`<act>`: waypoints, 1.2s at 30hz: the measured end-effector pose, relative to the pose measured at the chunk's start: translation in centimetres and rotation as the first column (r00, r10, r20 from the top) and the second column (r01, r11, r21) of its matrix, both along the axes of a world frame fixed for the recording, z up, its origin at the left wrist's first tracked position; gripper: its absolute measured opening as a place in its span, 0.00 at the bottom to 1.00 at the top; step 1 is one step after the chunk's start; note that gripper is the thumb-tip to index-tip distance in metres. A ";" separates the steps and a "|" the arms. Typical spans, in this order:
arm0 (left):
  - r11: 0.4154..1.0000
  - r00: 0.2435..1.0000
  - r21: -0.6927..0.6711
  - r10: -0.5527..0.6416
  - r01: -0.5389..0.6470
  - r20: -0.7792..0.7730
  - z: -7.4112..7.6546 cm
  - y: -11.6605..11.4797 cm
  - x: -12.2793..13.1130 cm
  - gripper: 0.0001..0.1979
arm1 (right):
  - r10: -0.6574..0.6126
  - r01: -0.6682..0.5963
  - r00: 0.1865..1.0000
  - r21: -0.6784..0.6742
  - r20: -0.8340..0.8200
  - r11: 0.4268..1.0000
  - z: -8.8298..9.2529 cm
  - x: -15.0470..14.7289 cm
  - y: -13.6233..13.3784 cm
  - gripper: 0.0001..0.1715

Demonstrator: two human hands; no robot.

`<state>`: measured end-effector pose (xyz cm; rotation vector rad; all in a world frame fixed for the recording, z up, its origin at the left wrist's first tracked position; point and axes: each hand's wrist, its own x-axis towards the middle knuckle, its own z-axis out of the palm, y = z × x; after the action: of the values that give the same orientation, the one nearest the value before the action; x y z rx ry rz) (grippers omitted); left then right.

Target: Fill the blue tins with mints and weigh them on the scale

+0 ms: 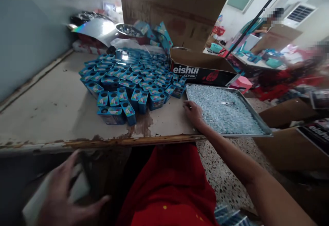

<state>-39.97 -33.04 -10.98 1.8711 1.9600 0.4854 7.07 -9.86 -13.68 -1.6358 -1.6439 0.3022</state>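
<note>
My left hand (63, 193) is blurred, low at the left below the table's front edge, thumb and fingers spread, with nothing seen between them. My right hand (194, 113) is at the left rim of a metal tray (267, 133), its fingers curled together; whatever they may hold is hidden. Small pale-blue pieces (221, 113) cover the tray in a layer. To the left of that hand many small blue boxes (110, 115) stand packed together, most upright with a dark round spot on top. A few at the front sit slightly apart.
An open black and brown carton (205, 71) stands behind the tray, with a tall cardboard sheet (169, 13) at the back. A metal bowl (128, 30) sits at the back left. More cartons (293, 147) stand on the floor at right. Other people are blurred in the background.
</note>
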 end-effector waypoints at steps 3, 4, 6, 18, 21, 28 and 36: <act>0.974 0.980 0.132 -0.190 0.182 0.053 2.3 6.9 9.3 0.75 | 0.021 -0.024 0.996 -0.028 -0.091 0.999 0.5 0.0 0.6 0.17; 0.957 0.960 0.094 -0.278 0.276 0.014 3.1 9.9 13.1 0.76 | 0.030 -0.037 0.991 -0.047 -0.132 0.998 0.9 0.1 0.9 0.16; 0.898 0.896 0.034 -0.434 0.439 -0.091 4.5 15.6 20.4 0.71 | 0.056 -0.078 0.972 -0.092 -0.227 0.993 1.8 0.6 1.4 0.14; 0.790 0.760 -0.079 -0.608 0.608 -0.229 2.6 23.7 30.1 0.64 | 0.126 -0.120 0.989 0.085 -0.074 0.989 4.5 6.5 -6.7 0.12; 0.834 0.823 0.067 -0.523 0.548 -0.222 2.5 20.8 24.1 0.50 | 0.198 -0.228 0.944 0.091 0.263 0.969 5.3 5.3 -7.7 0.14; 0.762 0.924 0.526 -0.348 0.377 -0.158 -0.2 10.9 12.5 0.12 | 0.439 -0.402 0.649 -0.210 0.621 0.891 4.3 -1.5 -10.2 0.14; 0.614 0.944 0.727 -0.100 0.308 -0.315 1.3 10.3 8.9 0.21 | 0.440 -0.357 0.677 -0.259 0.590 0.897 1.6 -4.2 -10.5 0.14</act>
<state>-31.04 -22.76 -9.69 2.7588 1.7607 1.2312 2.83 -20.36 -12.07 -1.5349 -2.5716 0.0489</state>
